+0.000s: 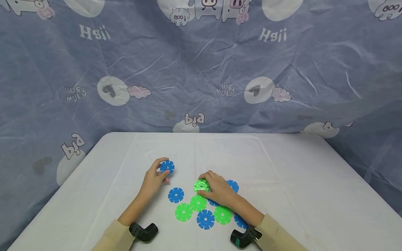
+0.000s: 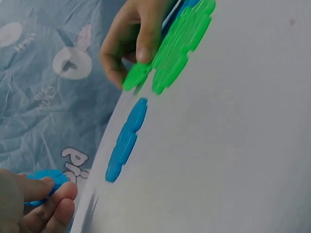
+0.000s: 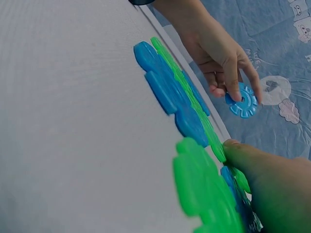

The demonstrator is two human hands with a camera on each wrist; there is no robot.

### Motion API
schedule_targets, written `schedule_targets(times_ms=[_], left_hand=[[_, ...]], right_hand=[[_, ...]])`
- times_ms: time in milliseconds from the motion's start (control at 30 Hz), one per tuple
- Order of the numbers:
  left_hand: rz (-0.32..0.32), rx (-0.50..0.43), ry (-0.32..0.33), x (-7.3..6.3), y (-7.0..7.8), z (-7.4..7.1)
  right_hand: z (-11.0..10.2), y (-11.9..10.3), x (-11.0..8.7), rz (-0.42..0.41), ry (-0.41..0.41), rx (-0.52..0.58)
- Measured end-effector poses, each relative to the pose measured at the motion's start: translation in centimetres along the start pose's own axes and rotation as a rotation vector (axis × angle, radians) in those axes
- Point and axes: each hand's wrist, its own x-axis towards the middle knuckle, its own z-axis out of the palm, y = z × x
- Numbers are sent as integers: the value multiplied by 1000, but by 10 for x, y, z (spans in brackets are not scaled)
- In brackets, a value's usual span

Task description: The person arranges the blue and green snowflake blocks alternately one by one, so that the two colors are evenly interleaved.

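Observation:
A blue notched plastic disc (image 1: pixel 167 167) is pinched between the thumb and fingers of my left hand (image 1: pixel 152 180), raised over the table's left-centre. The right wrist view shows that same blue disc (image 3: pixel 244 104) from the other side. My right hand (image 1: pixel 221 190) grips a bright green notched disc (image 1: pixel 201 185) by its edges, just above a loose green disc (image 1: pixel 198 203). Between the two hands lies a loose blue disc (image 1: pixel 176 195). Under and behind the right hand, blue discs (image 1: pixel 233 185) are partly covered.
Nearer me on the white table (image 1: pixel 282 195) lie a green disc (image 1: pixel 183 212), a blue disc (image 1: pixel 205 219) and another green disc (image 1: pixel 222 214). The right forearm partly hides a blue disc (image 1: pixel 240 221). A patterned blue-grey cloth (image 1: pixel 194 69) hangs behind the table.

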Motion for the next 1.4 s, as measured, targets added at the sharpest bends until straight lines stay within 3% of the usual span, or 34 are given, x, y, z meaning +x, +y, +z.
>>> schedule_targets(times_ms=[233, 467, 800, 1067, 1400], left_hand=[[-27, 113, -35, 9, -9, -26], [16, 232, -15, 17, -26, -49], [22, 317, -52, 18, -45, -69], [56, 374, -38, 16, -53, -77], [52, 410, 19, 17, -62, -74]], right_hand=[[0, 0, -1, 9, -1, 17], [1, 0, -1, 20, 3, 25], [1, 1, -1, 5, 5, 9], [2, 1, 0, 12, -8, 20], [1, 0, 0, 18, -9, 15]])
